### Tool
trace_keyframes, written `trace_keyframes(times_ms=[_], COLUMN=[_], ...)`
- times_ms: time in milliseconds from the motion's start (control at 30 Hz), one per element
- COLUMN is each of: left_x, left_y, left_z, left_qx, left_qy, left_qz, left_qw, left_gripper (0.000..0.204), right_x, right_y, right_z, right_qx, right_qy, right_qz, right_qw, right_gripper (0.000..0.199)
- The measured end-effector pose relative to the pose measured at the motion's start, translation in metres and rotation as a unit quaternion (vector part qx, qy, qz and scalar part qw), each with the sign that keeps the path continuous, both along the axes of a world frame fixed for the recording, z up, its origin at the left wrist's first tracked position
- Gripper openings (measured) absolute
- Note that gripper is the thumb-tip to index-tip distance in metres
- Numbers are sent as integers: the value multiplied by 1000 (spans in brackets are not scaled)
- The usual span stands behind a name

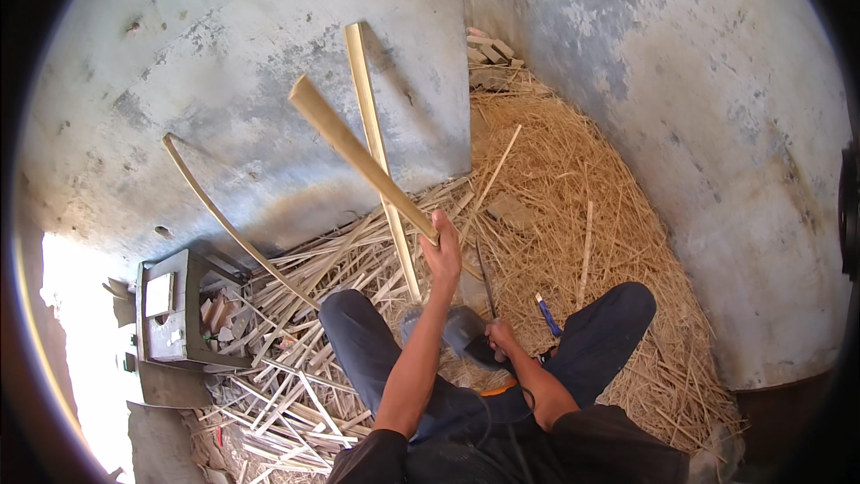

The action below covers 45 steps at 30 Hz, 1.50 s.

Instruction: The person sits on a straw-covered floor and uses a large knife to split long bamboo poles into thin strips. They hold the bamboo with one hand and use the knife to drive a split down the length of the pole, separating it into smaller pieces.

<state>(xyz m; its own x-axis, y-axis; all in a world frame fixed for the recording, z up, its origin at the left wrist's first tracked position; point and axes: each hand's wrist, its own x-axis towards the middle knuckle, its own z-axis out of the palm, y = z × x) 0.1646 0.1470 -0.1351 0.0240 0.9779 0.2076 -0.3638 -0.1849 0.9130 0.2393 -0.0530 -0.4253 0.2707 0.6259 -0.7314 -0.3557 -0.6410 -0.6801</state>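
Note:
My left hand (442,255) is closed round the lower part of a long split bamboo piece (354,148), which slants up and away to the left. In my right hand (502,339), near my lap, is a knife (485,278) with a narrow dark blade pointing up and away. The blade is close to the bamboo's lower end; whether they touch I cannot tell. Below my hands, a dark grey cloth or pad (466,333) lies between my bent knees. Another pale bamboo strip (374,134) leans on the wall behind the held piece.
Loose bamboo strips (300,403) cover the floor at left, and a heap of shavings (555,179) fills the right. A thin curved strip (224,220) leans on the wall. An overturned wooden stool (184,305) is at left. A small blue object (548,315) lies beside my right knee.

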Motion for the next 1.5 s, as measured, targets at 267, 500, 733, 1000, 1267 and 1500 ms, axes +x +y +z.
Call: trace_keyframes(times_ms=[267,500,733,1000,1267,1500], left_x=[-6,0,1,10,1,0], left_y=[9,3,3,11,7,4], left_z=[-6,7,6,6,3,4], left_qx=[3,-18,20,34,26,37], left_qy=[38,33,92,117,90,104], left_qz=[31,23,15,14,19,43], left_qw=[999,999,995,993,995,993], left_gripper=[52,52,53,55,56,57], right_x=[-18,19,-8,5,-10,-8], right_y=[12,6,13,16,50,20], right_z=[34,5,30,26,84,70], right_qx=[-48,-2,36,17,147,42], right_qy=[-117,339,73,303,-91,-125], right_qz=[7,-53,-33,-52,-81,19], right_qw=[992,939,996,951,982,991], right_gripper=[17,18,27,13,12,7])
